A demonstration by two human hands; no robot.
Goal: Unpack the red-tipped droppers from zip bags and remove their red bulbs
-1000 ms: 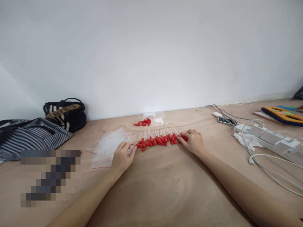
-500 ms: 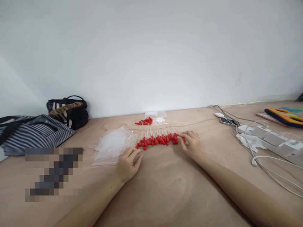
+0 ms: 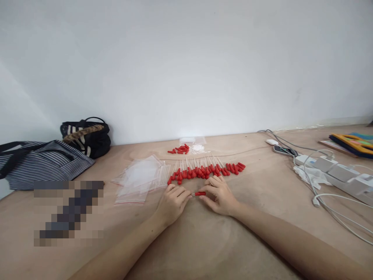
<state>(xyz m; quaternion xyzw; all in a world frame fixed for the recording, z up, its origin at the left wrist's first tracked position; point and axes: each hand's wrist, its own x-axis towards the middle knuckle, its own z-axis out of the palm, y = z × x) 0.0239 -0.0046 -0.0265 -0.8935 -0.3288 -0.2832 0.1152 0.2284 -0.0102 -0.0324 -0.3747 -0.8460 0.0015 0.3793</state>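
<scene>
Close in front of me, my left hand (image 3: pixel 174 203) pinches a thin clear dropper tube (image 3: pixel 192 194), most of which is hidden by the fingers. My right hand (image 3: pixel 220 195) has thumb and fingers on the far right end of a red rubber bulb (image 3: pixel 200 193). Bulb and tube lie end to end in one line; how far the tube sits inside the bulb cannot be made out. Just beyond both hands runs a row of droppers (image 3: pixel 201 171), red bulbs towards me and clear stems pointing at the wall. Several loose red bulbs (image 3: pixel 235 168) extend the row's right end.
Clear zip bags (image 3: pixel 136 177) and bare clear tubes (image 3: pixel 164 175) lie left of the row. More red bulbs (image 3: pixel 180 149) sit beside a plastic bag (image 3: pixel 198 144) near the wall. Bags (image 3: pixel 49 163) stand far left; a power strip (image 3: pixel 344 175) with cables lies right.
Both hands have come together in front of the row, now with a tube in the left and a red bulb in the right. The right hand has left the row's right end, uncovering loose bulbs.
</scene>
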